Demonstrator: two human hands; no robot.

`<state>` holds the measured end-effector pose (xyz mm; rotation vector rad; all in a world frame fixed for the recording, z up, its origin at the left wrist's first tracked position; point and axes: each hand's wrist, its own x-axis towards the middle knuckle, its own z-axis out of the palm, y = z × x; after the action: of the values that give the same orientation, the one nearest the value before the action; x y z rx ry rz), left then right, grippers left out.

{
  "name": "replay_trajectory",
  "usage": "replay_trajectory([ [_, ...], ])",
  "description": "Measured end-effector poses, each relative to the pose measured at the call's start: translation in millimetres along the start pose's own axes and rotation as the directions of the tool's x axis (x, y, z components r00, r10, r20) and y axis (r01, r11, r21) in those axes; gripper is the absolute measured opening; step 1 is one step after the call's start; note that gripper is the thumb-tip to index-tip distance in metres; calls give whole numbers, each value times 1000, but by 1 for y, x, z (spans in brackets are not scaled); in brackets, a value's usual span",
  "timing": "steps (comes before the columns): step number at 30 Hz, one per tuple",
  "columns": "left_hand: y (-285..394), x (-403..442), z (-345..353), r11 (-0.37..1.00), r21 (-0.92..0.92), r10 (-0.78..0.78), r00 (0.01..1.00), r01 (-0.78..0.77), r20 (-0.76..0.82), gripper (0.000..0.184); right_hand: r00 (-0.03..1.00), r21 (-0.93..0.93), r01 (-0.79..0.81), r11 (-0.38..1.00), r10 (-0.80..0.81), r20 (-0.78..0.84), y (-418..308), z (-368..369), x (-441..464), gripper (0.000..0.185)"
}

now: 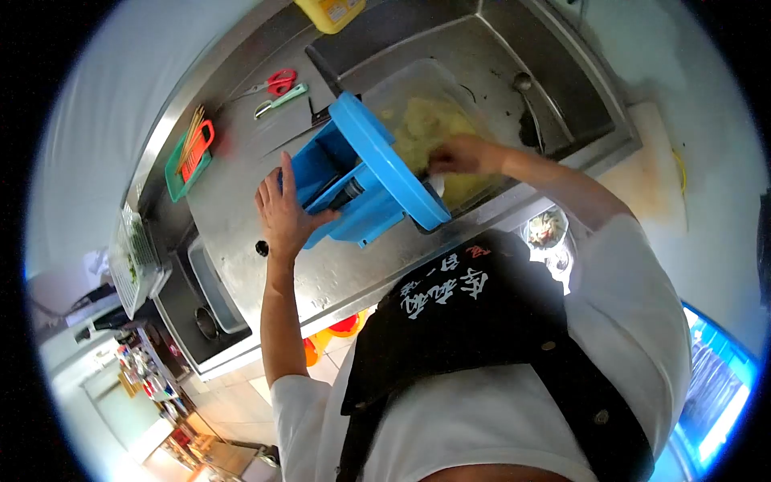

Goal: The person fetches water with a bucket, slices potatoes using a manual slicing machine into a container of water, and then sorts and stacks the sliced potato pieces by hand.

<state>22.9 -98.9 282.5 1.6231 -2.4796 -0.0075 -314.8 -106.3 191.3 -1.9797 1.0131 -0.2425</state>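
Note:
A blue plastic housing with a round rim, perhaps a vegetable slicer (385, 165), leans on its side over the steel counter at the sink's edge. My left hand (285, 205) grips its open left end, thumb on the near side and fingers spread along the edge. Past the round rim, a clear plastic tub (393, 84) sits in the sink with pale yellow, wet-looking food (438, 120) in it. My right hand (466, 155) is over the tub beside the rim, fingers curled and blurred. Something white shows just below it; what the fingers hold is hidden.
On the counter lie red-handled scissors (281, 82), a green-handled peeler (281, 101) and a dark-handled knife (321, 116). A green basket (175, 177) stands left. A ladle (524, 84) rests in the sink (554, 60). A yellow jug (331, 14) is at the back.

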Motion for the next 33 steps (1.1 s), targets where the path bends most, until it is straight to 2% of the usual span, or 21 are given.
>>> replay_trajectory([
  [2,1,0,1,1000,-18,-4,1000,4,2,127,993,-142,-93,986,103,63,-44,-10,-37,29],
  [4,-4,1,1,1000,-14,13,1000,-13,19,126,998,-199,-14,980,26,56,-78,-31,-54,28],
  [6,-6,0,1,1000,4,13,1000,-13,19,125,993,135,-29,990,44,-109,-98,-52,-51,26],
  [8,-5,0,1,1000,0,20,999,-20,27,124,926,6,114,993,-104,-363,-107,-75,-21,20],
  [10,-7,-1,3,1000,-16,27,1000,-27,10,124,883,-57,274,960,-274,-381,-86,-89,25,25],
  [12,-5,0,5,1000,-20,24,1000,-24,4,123,856,-75,283,956,-287,-429,-62,-87,62,12],
  [14,-3,-2,4,1000,-5,-2,1000,2,10,122,921,70,228,971,-192,-338,-11,-66,94,14],
  [16,0,-3,3,1000,-2,-10,1000,10,11,123,958,-35,73,997,-80,-274,22,-30,87,17],
  [18,1,-1,2,1000,-16,-13,1000,13,1,123,990,-54,20,998,-27,-137,36,3,49,25],
  [20,-1,-2,1,999,-49,-5,1000,5,-9,123,998,-126,-61,990,57,-32,-5,2,-6,22],
  [22,-2,-2,0,1000,-14,-7,1000,7,2,122,998,-84,-61,995,60,-14,-50,-12,-42,21],
  [25,-3,1,3,1000,4,18,1000,-18,2,121,977,63,122,990,-109,-183,-79,-37,-53,22],
  [27,-2,-1,4,1000,13,25,1000,-25,9,122,922,26,120,992,-102,-373,-107,-68,-32,20],
  [29,-2,0,4,999,37,27,1000,-28,9,123,871,-32,255,966,-244,-427,-96,-85,10,19],
  [31,-4,-1,6,999,45,28,1000,-29,8,123,854,-118,254,960,-280,-439,-71,-88,52,16],
  [33,-4,-2,4,999,46,27,1000,-27,3,123,890,27,235,972,-204,-408,-28,-72,81,17],
])
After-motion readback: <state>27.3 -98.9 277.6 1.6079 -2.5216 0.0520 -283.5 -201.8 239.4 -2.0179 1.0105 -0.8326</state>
